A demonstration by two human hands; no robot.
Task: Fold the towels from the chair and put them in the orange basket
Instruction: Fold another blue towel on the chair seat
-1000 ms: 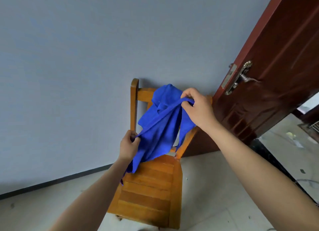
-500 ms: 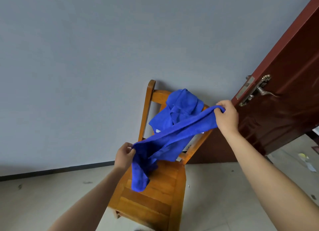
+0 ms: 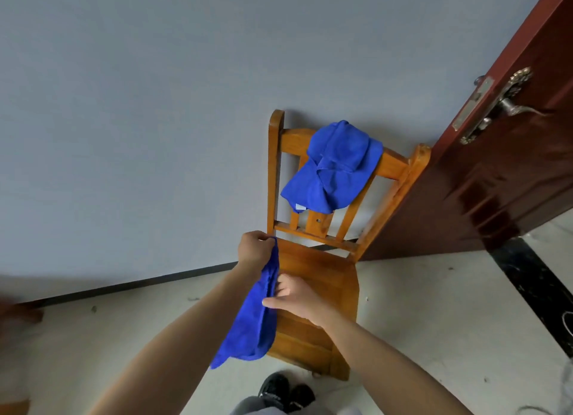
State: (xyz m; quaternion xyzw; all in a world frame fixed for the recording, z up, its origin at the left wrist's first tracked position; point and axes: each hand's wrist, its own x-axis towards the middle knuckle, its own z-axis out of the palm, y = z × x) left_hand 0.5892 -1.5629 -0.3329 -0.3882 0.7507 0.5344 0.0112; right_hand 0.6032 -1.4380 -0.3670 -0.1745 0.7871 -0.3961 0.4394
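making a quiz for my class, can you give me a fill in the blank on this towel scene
The left hand pinches the hanging towel by its ___ corner.
A second towel is draped over the ___ of the chair.
Both towels are ___ in colour.
Missing: top; backrest; blue.
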